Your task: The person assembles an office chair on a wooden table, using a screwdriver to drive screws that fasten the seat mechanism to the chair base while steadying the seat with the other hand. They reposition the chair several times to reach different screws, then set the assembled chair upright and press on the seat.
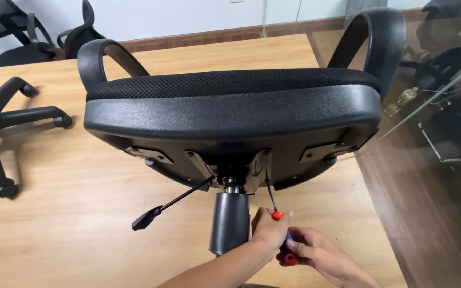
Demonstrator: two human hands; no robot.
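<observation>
1. Black mesh-and-plastic office chair seat [233,114]: we see it tipped on the wooden table [81,213], frame centre.
2. Orange-handled screwdriver [279,226]: lower centre, its shaft reaching up to the seat's underside bracket.
3. Left hand [269,230], right hand [316,255]: both clamped on the screwdriver, just below the seat.

Black mesh-textured seat [233,82] over a black pebbled plastic shell [230,114]. Black armrests [380,42] at ten and two o'clock. Orange-and-blue screwdriver handle [286,240] at six o'clock. Light wood-grain bench [81,213]. Black wheeled base [6,114] at nine o'clock. Grey metal brackets [324,152] underneath. Yellowish bottle [401,101] at three o'clock.
</observation>
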